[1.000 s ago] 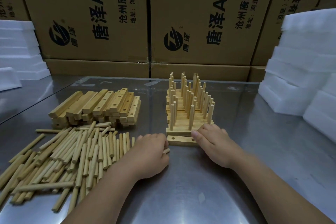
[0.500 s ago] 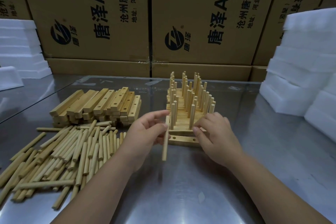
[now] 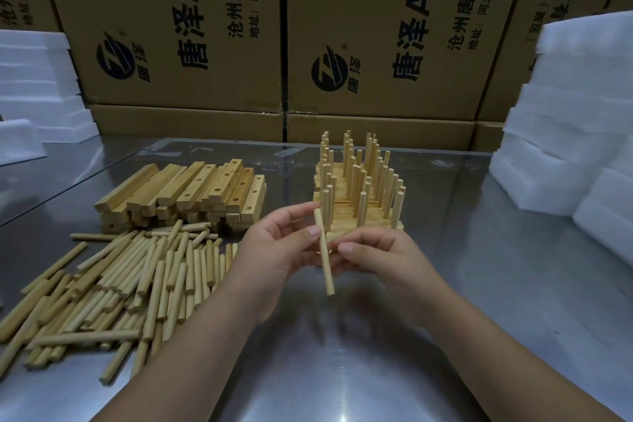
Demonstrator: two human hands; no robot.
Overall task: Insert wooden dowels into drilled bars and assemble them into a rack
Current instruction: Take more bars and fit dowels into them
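My left hand (image 3: pixel 274 252) pinches one wooden dowel (image 3: pixel 324 259) between thumb and fingers and holds it nearly upright above the steel table (image 3: pixel 479 301). Just right of the dowel, the fingers of my right hand (image 3: pixel 387 265) curl round a loose drilled bar, which they almost hide. Behind both hands stands the rack (image 3: pixel 359 195), made of stacked bars with several dowels standing up from it. To the left, loose dowels (image 3: pixel 130 284) lie in a pile. A stack of drilled bars (image 3: pixel 191 193) sits behind that pile.
Large printed cardboard boxes (image 3: pixel 191 27) wall off the back of the table. White foam blocks are stacked at the right (image 3: pixel 565 147) and at the far left (image 3: pixel 34 86). Bare steel shows in front of and to the right of my hands.
My left hand lifted a dowel off the table and raised it upright toward the rack. My right hand stayed at the loose bar and shifted slightly left.
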